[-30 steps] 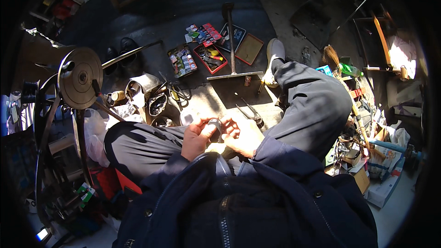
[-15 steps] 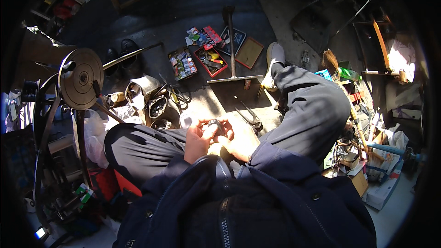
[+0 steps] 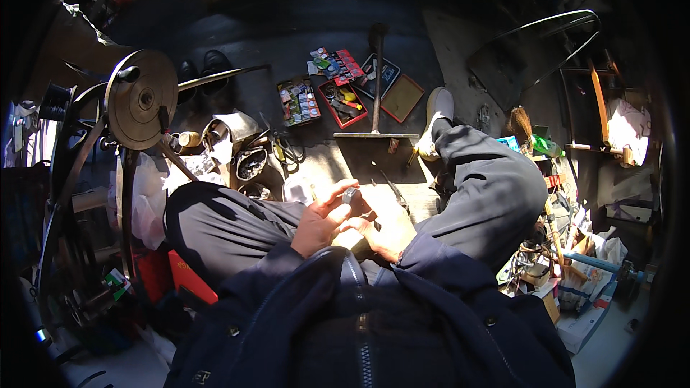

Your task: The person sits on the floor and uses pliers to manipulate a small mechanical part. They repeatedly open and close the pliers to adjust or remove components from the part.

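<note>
Close in front of my jacket, both hands meet above my lap. My left hand (image 3: 318, 228) pinches a small dark-grey piece (image 3: 349, 195) between thumb and forefinger; its exact kind is too small to tell. Pressed close beside it, my right hand (image 3: 388, 230) is bent inward with its fingers curled. Its fingertips are partly hidden by glare and the left hand, and what they grip does not show. Just beyond the right hand lies a dark long-handled tool (image 3: 395, 192), partly covered by that hand.
A metal stand (image 3: 376, 93) with a crossbar rises ahead, beside a red tray of tools (image 3: 336, 116) and a box of small packets (image 3: 290, 118). At left stands a machine with a big wheel (image 3: 162, 100). A broom (image 3: 520, 121) and clutter line the right.
My view has shifted, so the surroundings sit differently. The small piece is turned between my fingers and shows a lighter side. My right hand covers more of the long-handled tool.
</note>
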Demonstrator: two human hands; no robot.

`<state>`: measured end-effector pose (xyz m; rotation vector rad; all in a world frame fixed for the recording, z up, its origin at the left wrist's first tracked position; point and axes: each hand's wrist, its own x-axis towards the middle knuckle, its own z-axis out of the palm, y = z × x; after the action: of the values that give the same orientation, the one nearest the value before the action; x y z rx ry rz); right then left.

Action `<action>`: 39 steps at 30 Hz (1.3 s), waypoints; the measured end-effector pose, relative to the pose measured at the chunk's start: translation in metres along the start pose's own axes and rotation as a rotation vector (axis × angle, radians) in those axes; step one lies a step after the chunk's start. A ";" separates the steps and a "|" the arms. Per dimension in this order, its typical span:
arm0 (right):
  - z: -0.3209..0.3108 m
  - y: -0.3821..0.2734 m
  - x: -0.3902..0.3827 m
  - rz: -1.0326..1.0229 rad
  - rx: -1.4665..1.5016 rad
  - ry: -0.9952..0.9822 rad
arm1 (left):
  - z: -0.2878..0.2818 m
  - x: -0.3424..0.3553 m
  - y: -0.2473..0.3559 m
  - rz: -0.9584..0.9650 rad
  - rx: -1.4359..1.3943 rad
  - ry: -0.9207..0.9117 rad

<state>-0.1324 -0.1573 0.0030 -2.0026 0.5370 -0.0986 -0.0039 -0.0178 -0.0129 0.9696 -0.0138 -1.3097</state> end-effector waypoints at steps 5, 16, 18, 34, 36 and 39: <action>0.002 -0.007 0.002 0.014 -0.029 -0.008 | -0.002 0.004 -0.006 -0.044 0.086 0.070; 0.000 -0.005 0.006 -0.102 -0.046 0.109 | 0.007 -0.004 -0.009 0.255 0.124 0.028; 0.000 -0.006 0.007 -0.152 -0.050 0.153 | 0.013 -0.005 -0.009 0.274 0.071 0.017; 0.005 -0.009 0.007 -0.213 -0.074 0.284 | 0.031 -0.013 -0.002 0.754 0.720 0.202; 0.007 -0.007 0.006 -0.208 -0.127 0.280 | 0.031 -0.012 0.000 0.758 0.725 0.217; 0.010 -0.004 0.008 -0.203 -0.146 0.267 | 0.033 -0.012 0.002 0.750 0.688 0.230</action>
<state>-0.1215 -0.1509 0.0006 -2.1980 0.5190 -0.4682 -0.0232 -0.0275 0.0151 1.4980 -0.6271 -0.4783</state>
